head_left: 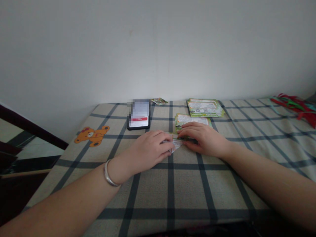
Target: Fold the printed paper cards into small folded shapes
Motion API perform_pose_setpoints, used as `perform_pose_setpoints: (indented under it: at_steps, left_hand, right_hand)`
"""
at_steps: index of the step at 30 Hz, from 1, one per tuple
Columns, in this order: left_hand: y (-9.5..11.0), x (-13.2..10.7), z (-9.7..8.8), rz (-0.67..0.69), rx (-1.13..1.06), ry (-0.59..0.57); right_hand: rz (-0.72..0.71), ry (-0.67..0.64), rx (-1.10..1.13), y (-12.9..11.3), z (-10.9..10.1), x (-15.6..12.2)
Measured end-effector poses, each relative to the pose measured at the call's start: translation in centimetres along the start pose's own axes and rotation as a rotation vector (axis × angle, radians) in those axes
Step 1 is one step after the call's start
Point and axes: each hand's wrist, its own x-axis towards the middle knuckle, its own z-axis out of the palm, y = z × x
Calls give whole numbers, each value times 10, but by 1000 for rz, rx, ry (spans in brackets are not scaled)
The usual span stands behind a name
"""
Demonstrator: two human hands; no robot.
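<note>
A small folded paper card [175, 145] lies on the checked cloth [153, 194] between my hands. My left hand [149, 149], with a silver bangle on its wrist, curls its fingers onto the card's left end and pinches it. My right hand [202, 138] lies with its fingers pressed together on the card's right side, holding it down. Most of the card is hidden under my fingers.
A phone [139, 114] with a lit screen lies beyond my left hand. Two stacks of green-edged printed cards [204, 108] [190, 119] sit behind my right hand, a small folded piece [159, 101] near the wall. Red and green ribbons [296, 105] lie far right. A bear print [92, 135] marks the cloth's left edge.
</note>
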Motion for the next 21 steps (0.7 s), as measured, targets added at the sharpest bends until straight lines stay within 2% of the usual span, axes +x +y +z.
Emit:
perform_pose_setpoints:
  at_steps: [4,13,17,21]
  left_hand:
    - [0,-1,-1,-16,17,-3]
    - [0,2,-3,14,174,40]
    - [-2,1,-2,-9,174,58]
    - [-4,0,0,-33,175,71]
  right_hand:
    - [11,20,23,-1,-1,0]
    - [129,54,146,-4,-3,-1]
    - [104,39,156,-3,-2,-1]
    - [19,8,142,-3,-1,-1]
